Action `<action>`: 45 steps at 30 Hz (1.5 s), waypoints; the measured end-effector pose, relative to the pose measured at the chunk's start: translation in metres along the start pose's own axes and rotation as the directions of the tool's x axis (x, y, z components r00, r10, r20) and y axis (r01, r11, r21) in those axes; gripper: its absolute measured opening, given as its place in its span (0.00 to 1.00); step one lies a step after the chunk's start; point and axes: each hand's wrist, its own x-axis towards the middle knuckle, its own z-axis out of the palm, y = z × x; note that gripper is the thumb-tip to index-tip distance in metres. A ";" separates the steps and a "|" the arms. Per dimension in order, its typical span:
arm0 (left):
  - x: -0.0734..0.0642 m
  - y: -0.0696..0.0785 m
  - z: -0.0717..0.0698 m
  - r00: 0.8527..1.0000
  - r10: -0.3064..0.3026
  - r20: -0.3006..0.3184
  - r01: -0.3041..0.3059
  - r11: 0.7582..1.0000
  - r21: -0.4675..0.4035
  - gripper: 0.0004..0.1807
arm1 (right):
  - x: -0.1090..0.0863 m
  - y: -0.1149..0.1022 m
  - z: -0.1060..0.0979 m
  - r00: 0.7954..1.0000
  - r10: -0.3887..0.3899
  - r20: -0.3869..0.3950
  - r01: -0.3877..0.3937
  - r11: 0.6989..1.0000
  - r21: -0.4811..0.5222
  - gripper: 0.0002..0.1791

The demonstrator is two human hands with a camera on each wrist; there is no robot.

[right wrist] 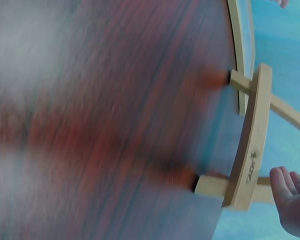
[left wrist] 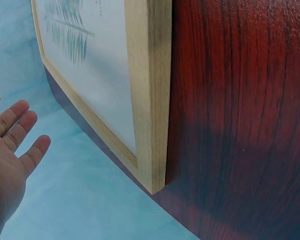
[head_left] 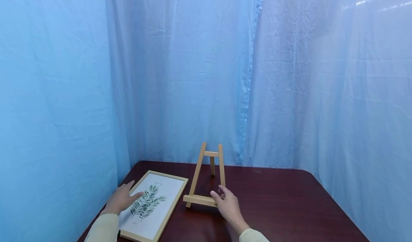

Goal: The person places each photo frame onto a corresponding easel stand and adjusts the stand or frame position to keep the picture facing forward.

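Note:
A framed botanical print [head_left: 154,188] with a pale wooden frame lies flat on the left of the dark table. Over its left side hovers my left hand [head_left: 120,199], fingers spread; in the left wrist view that hand [left wrist: 12,150] is apart from the frame [left wrist: 150,100]. A small wooden easel [head_left: 201,200] stands upright right of the print. My right hand [head_left: 227,206] is at the right end of the easel's ledge, its fingers loosely bent. In the right wrist view, the hand [right wrist: 295,205] is beside the ledge [right wrist: 250,145]; whether it touches cannot be told.
The dark red wood-grain table [head_left: 283,206] has rounded far corners and extends to the right of the easel. Light blue curtains [head_left: 193,74] hang behind the table and along both sides.

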 end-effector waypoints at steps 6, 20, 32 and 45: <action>-0.001 -0.005 -0.002 1.000 -0.015 0.002 0.015 0.999 -0.032 0.51 | -0.007 -0.006 0.016 0.998 -0.053 0.015 0.052 0.998 0.040 0.35; -0.004 -0.017 -0.003 0.999 -0.033 0.028 0.036 0.995 -0.090 0.54 | -0.023 -0.015 0.049 0.997 -0.066 0.049 0.058 0.986 0.154 0.31; -0.007 -0.028 0.002 0.997 -0.069 0.031 0.072 0.993 -0.090 0.49 | -0.035 -0.017 0.068 0.993 0.026 0.114 -0.046 0.983 0.177 0.35; -0.010 -0.044 0.009 0.992 -0.113 0.057 0.119 0.988 -0.100 0.54 | -0.037 -0.019 0.090 0.992 0.044 0.120 -0.062 0.986 0.155 0.33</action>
